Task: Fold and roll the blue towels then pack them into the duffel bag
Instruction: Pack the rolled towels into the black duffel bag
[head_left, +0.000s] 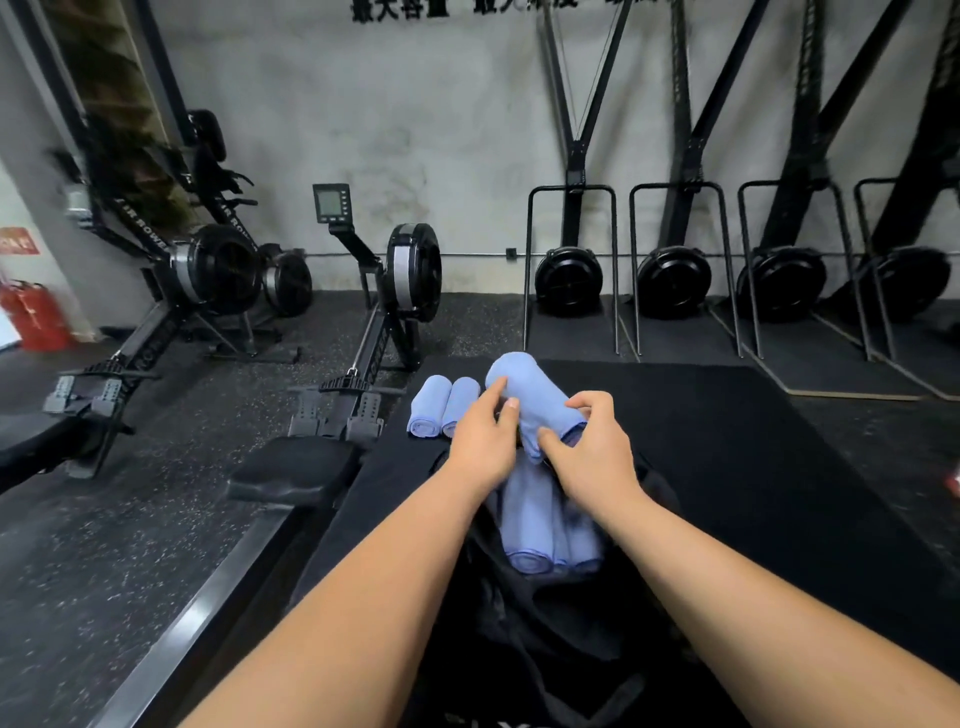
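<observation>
Rolled towel (527, 397) was held at frame centre, just above the open duffel bag (519, 639). Its long axis ran upper left to lower right. The lower end was partly hidden by the right hand (597, 449), fingers curled round it. Left hand (483, 441) gripped its side, thumb hidden. Packed rolls (535, 519) lay in the bag, far ends covered by the hands. Two more rolls (428, 405) sat left of centre on the mat (727, 441). Bag outline was hard to make out, black on black.
</observation>
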